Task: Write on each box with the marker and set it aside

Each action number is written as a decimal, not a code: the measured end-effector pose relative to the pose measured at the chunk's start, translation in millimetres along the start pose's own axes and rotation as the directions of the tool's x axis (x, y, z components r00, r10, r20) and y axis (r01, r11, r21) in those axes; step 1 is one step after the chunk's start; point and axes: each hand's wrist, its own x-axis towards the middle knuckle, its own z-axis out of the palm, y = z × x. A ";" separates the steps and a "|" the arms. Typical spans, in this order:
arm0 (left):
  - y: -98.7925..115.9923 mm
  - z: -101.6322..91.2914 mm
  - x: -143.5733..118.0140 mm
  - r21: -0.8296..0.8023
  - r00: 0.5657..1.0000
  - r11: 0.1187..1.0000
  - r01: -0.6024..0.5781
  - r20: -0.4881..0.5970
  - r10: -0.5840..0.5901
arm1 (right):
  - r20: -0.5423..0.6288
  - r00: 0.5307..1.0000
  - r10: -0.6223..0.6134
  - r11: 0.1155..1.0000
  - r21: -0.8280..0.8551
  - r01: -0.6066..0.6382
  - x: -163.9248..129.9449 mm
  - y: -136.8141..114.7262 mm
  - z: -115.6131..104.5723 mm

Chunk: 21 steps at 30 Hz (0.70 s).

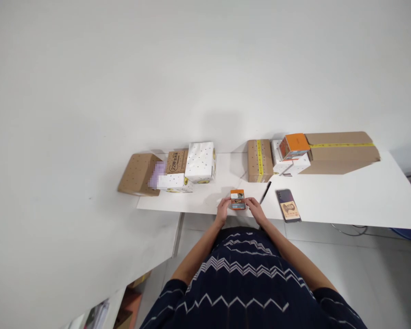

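Note:
A small orange and grey printed box (238, 204) is held between my two hands near the front edge of the white table (345, 196). My left hand (223, 209) grips its left side, fingers closed against the edge. On the opposite side, my right hand (254, 208) pinches the right edge. A black pen (265, 193) lies just beyond my right hand. Farther right rests a dark phone (283, 196) with a banknote (289, 210) on it or under its clear case; I cannot tell which.
At the left stand a brown carton (137, 171), a printed brown box (177, 161) and white dotted boxes (200, 161). Right of centre are a yellow-taped carton (253, 160), a white box (299, 165) under an orange box (296, 144), and a long carton (342, 157). A wall rises behind.

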 end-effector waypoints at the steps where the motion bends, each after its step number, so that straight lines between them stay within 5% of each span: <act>1: -0.5 0.5 -0.7 0.010 1.000 1.000 0.012 -0.005 -0.012 | -0.001 1.000 0.009 1.000 -0.008 -0.009 0.6 1.2 0.4; 11: -1.2 8.4 4.0 0.075 0.995 0.993 0.086 0.040 -0.089 | 0.025 0.996 0.087 0.996 -0.039 -0.086 10.9 5.3 3.0; 21: 0.2 9.4 6.8 0.056 0.997 0.997 -0.046 0.069 0.042 | 0.004 1.000 -0.009 0.998 0.056 0.009 8.7 -1.8 -1.2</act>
